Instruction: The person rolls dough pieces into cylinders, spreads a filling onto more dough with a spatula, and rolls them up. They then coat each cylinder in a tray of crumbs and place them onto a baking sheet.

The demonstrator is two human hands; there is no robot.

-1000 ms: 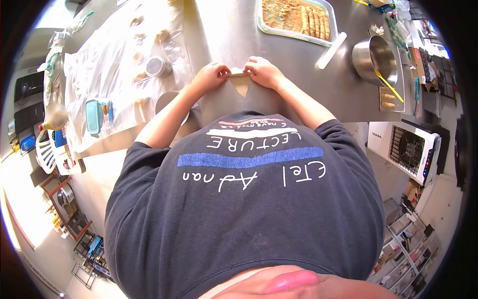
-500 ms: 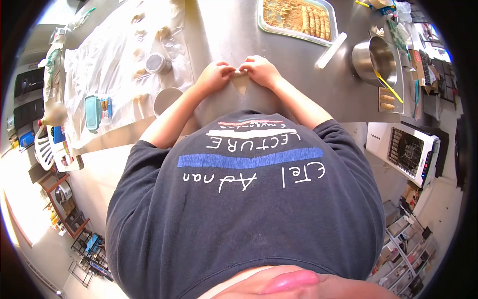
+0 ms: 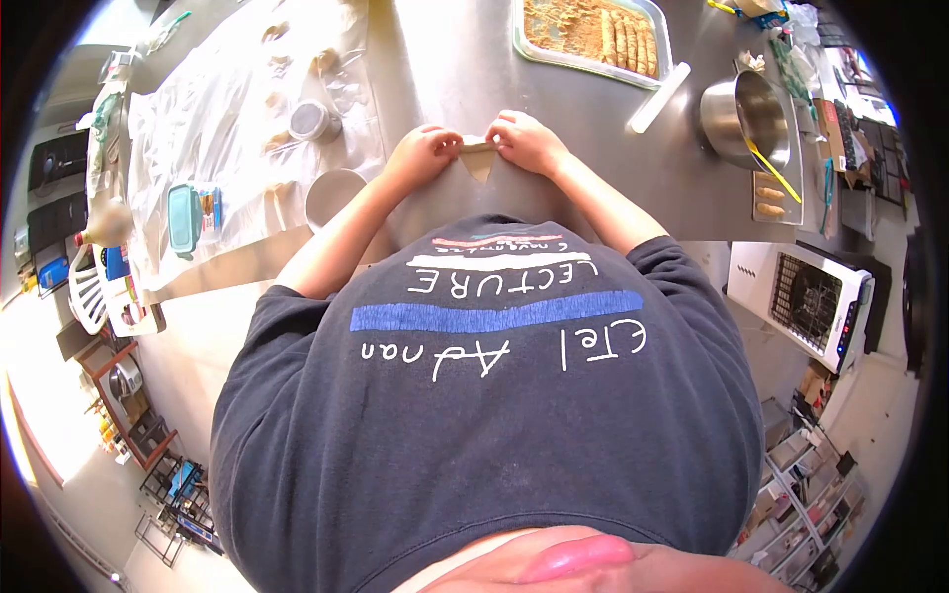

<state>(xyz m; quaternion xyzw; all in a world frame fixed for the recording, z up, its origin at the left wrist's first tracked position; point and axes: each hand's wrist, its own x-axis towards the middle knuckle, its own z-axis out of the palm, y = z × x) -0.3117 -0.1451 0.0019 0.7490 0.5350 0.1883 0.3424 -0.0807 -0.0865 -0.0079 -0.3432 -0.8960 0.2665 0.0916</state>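
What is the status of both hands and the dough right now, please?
Left hand and right hand: at opposite ends of the rolled edge. Dough: narrow tip toward dark shirt. Possible obstacle: pale round dish, beside left forearm.

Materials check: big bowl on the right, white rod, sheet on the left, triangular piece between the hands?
Bowl: metal, probably stainless steel; grey shine.
White rod: likely plastic; smooth, evenly white.
Sheet: thin plastic film, glossy; translucent, wrinkled.
Triangular piece: probably dough; matte tan, thin, rolled edge.
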